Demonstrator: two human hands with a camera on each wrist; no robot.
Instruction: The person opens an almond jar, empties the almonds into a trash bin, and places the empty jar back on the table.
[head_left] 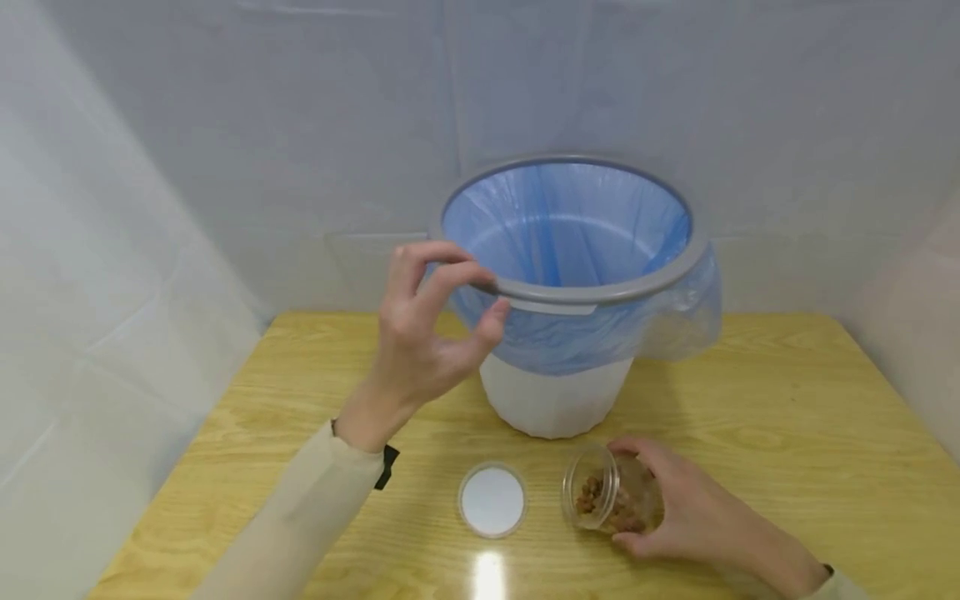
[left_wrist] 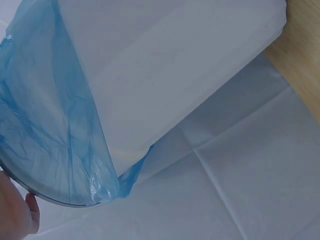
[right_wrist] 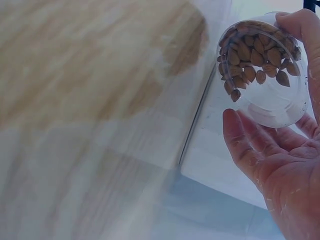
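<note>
Step in hand, as I read it: getting the jar's contents over to the bin. Right hand [head_left: 678,508] wraps a clear jar [head_left: 600,500], thumb and fingers curled round its wall, jar tipped on its side low over the desk [head_left: 787,433], mouth facing away from the palm toward the left hand's side. Brown seeds [right_wrist: 252,57], almond-like, are piled against the jar wall; the right wrist view shows them clearly, too many to count.

Left hand [head_left: 427,329] is raised at the near-left rim of the bin [head_left: 555,408], thumb and forefinger bent round the grey rim ring [head_left: 600,293]. Looks like a light pinch on the ring, though firm contact is hard to confirm; the left wrist view shows only a fingertip beside the ring's edge.

Blue bag liner [head_left: 562,225] sits inside the bin and folds out over the rim, hanging on the side beyond the right hand.

Lid [head_left: 492,500] lies flat on the desk just beside the jar, between the two forearms, touched by neither hand.

Next move likely calls for lifting the jar above the rim and tilting its mouth into the liner while the left hand steadies the bin.

Count: 1 bin, 1 liner, 1 jar, 1 lid, 2 hands.
</note>
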